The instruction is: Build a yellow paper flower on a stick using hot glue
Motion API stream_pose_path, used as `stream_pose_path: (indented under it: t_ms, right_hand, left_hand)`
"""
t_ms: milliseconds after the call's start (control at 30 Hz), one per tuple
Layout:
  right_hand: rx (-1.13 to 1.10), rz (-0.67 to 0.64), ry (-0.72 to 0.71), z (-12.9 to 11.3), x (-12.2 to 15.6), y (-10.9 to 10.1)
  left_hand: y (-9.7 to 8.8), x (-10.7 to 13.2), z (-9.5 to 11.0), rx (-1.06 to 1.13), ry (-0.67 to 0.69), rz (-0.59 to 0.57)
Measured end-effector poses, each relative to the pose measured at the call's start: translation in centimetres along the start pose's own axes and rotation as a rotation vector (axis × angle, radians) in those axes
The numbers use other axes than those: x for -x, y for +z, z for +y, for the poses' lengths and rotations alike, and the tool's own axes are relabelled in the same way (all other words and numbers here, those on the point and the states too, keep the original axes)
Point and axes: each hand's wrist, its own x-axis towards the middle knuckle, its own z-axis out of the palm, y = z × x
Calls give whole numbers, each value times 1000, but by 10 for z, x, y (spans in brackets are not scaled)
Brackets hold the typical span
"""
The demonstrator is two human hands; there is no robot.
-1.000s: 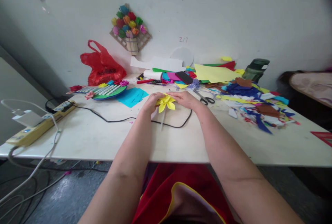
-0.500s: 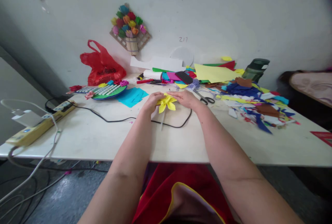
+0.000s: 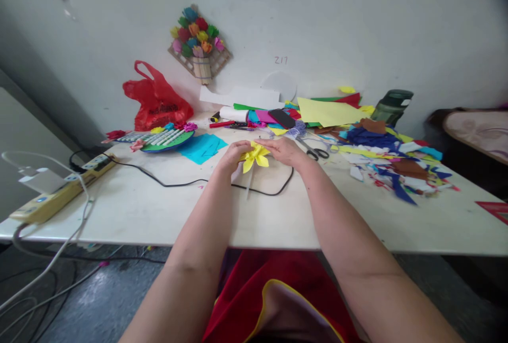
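A yellow paper flower (image 3: 255,156) on a thin pale stick (image 3: 248,186) sits between my two hands above the middle of the white table (image 3: 278,216). My left hand (image 3: 230,156) pinches the flower's left side with curled fingers. My right hand (image 3: 283,151) lies along its right side, fingertips on the petals. A black cable (image 3: 273,190) loops on the table just under the flower.
Scissors (image 3: 313,150) lie right of my right hand. Coloured paper scraps (image 3: 391,158) cover the right side. Cyan paper (image 3: 202,147), a round craft piece (image 3: 164,138) and a red bag (image 3: 156,99) are at left; a yellow power strip (image 3: 59,190) at far left. A green bottle (image 3: 391,107) stands at the back.
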Motion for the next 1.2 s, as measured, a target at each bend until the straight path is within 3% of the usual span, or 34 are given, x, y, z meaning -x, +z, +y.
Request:
stream_pose_path:
  t_ms: [500, 1200]
  right_hand:
    - [-70, -9, -49, 1, 0, -1]
    - [15, 1, -10, -3, 1, -4]
  left_hand:
    - [-1, -4, -4, 32, 102, 2]
    - [-1, -5, -4, -7, 115, 17]
